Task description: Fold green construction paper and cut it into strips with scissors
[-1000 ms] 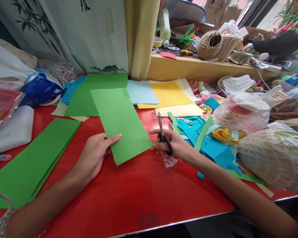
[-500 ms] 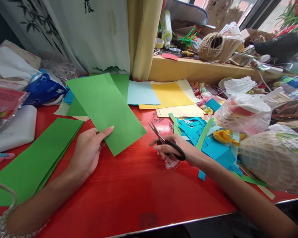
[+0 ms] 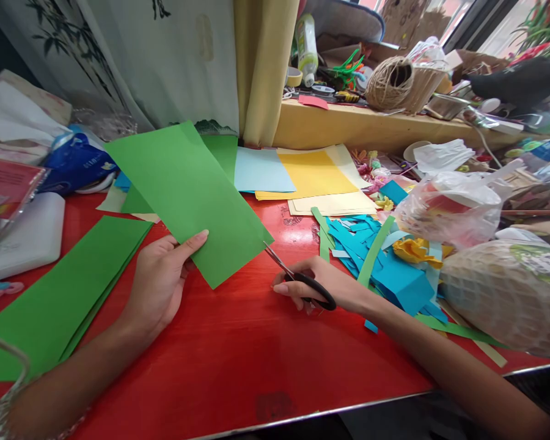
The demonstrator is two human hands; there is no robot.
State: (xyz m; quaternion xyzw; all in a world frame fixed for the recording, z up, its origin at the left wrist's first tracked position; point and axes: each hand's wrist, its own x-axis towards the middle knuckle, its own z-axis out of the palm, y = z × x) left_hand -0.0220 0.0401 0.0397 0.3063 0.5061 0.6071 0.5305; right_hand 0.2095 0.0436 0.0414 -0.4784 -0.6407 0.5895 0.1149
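Observation:
My left hand (image 3: 161,282) pinches the near corner of a green paper sheet (image 3: 187,195), thumb on top, and holds it tilted up above the red table (image 3: 238,360). My right hand (image 3: 316,286) is closed round the black handles of a pair of scissors (image 3: 297,278). The blades point up and left and their tips lie right at the sheet's lower right edge. The hand rests low on the table, just right of the sheet.
A stack of green sheets (image 3: 59,299) lies at the left. Blue, yellow and cream sheets (image 3: 302,177) lie behind. A heap of blue and green scraps (image 3: 380,263) and plastic bags (image 3: 449,201) crowd the right. A cluttered wooden ledge (image 3: 362,125) runs along the back.
My left hand has swung the green sheet up and leftward. My right hand has turned the scissors from pointing away to pointing left and brought their tips to the sheet's edge.

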